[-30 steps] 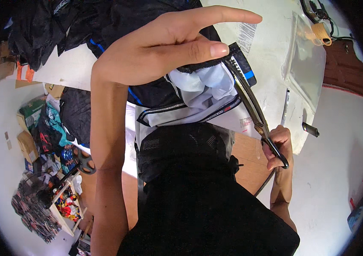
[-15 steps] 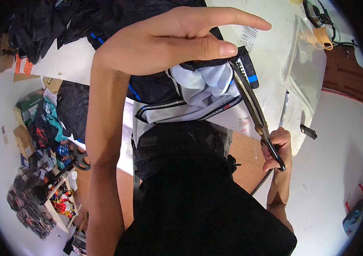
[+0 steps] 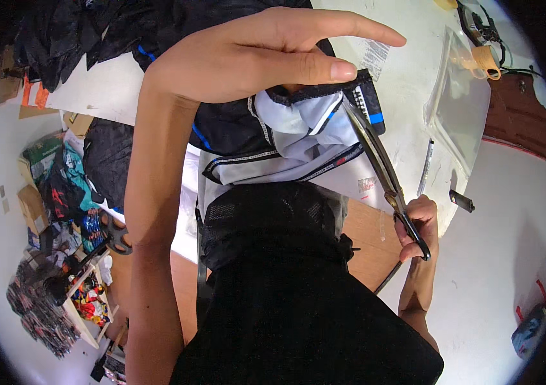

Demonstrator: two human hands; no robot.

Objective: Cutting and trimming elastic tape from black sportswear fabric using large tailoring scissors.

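Note:
My left hand grips the dark edge of a white, black and blue garment, thumb over the cloth and index finger stretched out; its other fingers are partly hidden. My right hand is closed on the handles of large metal scissors with dark grips. Their blades reach up to the seamed edge beside my left thumb, where a black band with a blue stripe lies. The garment rests at the white table's near edge.
More black garments lie at the back left. A clear plastic sheet, a pen, a small black object and cords are on the right. Clothing piles and a wooden rack stand at left.
Since a second ago my left hand has shifted slightly right. The scissors and my right hand sit a little lower, and the white cloth by the blade tips has bunched slightly differently.

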